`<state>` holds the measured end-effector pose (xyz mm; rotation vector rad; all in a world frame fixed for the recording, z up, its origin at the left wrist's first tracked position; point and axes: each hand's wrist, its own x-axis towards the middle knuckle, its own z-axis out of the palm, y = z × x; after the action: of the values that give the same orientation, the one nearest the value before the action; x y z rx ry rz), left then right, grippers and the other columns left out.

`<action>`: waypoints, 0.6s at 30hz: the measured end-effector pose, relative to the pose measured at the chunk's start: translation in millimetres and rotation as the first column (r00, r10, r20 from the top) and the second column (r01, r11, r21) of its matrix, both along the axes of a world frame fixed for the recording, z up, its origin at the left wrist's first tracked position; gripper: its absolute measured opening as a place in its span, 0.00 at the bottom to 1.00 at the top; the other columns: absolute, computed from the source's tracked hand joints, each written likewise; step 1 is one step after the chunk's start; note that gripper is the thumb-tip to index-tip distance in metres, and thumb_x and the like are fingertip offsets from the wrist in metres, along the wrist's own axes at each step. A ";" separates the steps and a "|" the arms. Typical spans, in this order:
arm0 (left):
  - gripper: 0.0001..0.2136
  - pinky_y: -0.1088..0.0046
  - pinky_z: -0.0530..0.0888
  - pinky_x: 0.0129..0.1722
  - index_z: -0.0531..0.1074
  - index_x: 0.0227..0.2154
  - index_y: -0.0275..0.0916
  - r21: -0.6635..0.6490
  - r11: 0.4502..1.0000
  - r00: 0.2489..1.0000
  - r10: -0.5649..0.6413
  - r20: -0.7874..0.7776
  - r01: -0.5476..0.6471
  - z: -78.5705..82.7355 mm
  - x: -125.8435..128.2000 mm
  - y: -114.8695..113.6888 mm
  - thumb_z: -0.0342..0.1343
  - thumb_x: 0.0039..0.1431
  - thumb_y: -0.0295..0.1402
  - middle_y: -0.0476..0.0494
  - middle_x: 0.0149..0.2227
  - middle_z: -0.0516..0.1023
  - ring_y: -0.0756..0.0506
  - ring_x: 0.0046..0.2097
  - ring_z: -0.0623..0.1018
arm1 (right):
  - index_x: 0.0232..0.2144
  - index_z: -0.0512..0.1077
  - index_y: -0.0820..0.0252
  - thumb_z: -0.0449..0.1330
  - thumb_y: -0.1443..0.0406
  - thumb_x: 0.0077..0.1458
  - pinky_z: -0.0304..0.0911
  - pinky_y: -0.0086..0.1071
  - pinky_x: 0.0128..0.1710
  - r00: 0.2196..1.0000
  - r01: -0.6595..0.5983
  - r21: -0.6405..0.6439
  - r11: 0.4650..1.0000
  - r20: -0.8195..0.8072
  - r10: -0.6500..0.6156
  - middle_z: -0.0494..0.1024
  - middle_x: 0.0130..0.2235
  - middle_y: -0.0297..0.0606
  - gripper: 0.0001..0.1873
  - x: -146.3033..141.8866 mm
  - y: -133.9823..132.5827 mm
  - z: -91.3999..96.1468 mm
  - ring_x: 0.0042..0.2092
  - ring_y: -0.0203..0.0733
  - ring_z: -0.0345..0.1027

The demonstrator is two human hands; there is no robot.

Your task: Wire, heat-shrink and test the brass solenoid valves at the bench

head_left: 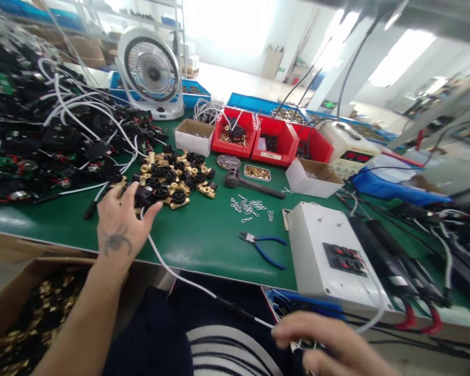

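My left hand (119, 224) is over the near side of a pile of brass fittings with black caps (172, 177). Its thumb and fingers are spread around a small black housing (144, 196); whether they touch it I cannot tell. From beside that housing a white cable (180, 278) runs over the table edge and across my lap, with a black connector (231, 307) along it. At lower right, my right hand (325, 339) is blurred, thumb and forefinger apart. The cable passes out of sight near its fingertips.
Blue-handled cutters (264, 248), metal clips (248, 206) and a black mallet (254, 183) lie on the green table (203, 245). A grey switch box (317, 245) stands right. Behind are red bins (274, 141) and a fan (152, 73). Wired black assemblies (58, 136) crowd the left.
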<state>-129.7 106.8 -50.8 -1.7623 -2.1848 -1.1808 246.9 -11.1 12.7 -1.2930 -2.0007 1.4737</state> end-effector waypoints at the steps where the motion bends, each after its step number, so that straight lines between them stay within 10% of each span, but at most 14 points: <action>1: 0.33 0.42 0.58 0.62 0.67 0.58 0.33 -0.041 0.999 0.999 -0.029 -0.013 0.028 -3.7 -8.7 8.9 0.58 0.56 0.51 0.30 0.63 0.62 0.21 0.64 0.61 | 0.41 0.80 0.48 0.55 0.46 0.61 0.72 0.36 0.45 0.976 0.199 0.167 0.966 0.052 -0.210 0.83 0.40 0.39 0.20 5.6 9.9 10.1 0.43 0.47 0.77; 4: 0.35 0.42 0.58 0.60 0.67 0.56 0.31 -0.092 0.990 0.994 -0.106 -0.001 0.106 -11.8 -22.6 29.5 0.60 0.52 0.52 0.32 0.65 0.59 0.17 0.65 0.58 | 0.44 0.77 0.54 0.56 0.50 0.59 0.71 0.43 0.48 0.717 0.532 0.601 0.597 0.056 -0.695 0.81 0.44 0.44 0.20 27.1 51.5 23.7 0.46 0.50 0.75; 6: 0.35 0.41 0.60 0.58 0.71 0.52 0.31 -0.046 0.993 0.994 -0.108 0.029 0.110 -13.7 -25.1 35.9 0.63 0.47 0.52 0.32 0.63 0.64 0.17 0.64 0.59 | 0.52 0.73 0.59 0.56 0.50 0.58 0.70 0.46 0.48 0.629 0.555 0.686 0.470 0.025 -0.777 0.80 0.46 0.47 0.26 44.5 82.4 19.9 0.46 0.50 0.75; 13: 0.32 0.54 0.64 0.61 0.67 0.56 0.43 0.233 0.958 0.894 -0.245 0.374 0.165 1.9 -6.3 4.4 0.67 0.49 0.46 0.42 0.62 0.66 0.33 0.65 0.64 | 0.38 0.79 0.57 0.52 0.47 0.54 0.66 0.51 0.53 0.711 0.366 0.668 0.648 0.248 -0.658 0.81 0.45 0.46 0.25 74.9 128.1 -1.5 0.48 0.56 0.74; 18: 0.39 0.55 0.72 0.58 0.62 0.59 0.38 0.385 0.725 0.127 -0.541 0.831 0.571 16.6 46.7 -35.7 0.59 0.50 0.58 0.29 0.60 0.71 0.33 0.60 0.72 | 0.35 0.79 0.60 0.51 0.45 0.54 0.64 0.50 0.52 0.723 0.350 0.685 0.639 0.236 -0.649 0.80 0.45 0.52 0.28 78.1 131.0 -3.9 0.48 0.59 0.73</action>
<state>-83.0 71.1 -34.2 -2.3825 -1.7338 -3.0010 324.9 119.9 8.7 -1.8006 -1.8525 0.2015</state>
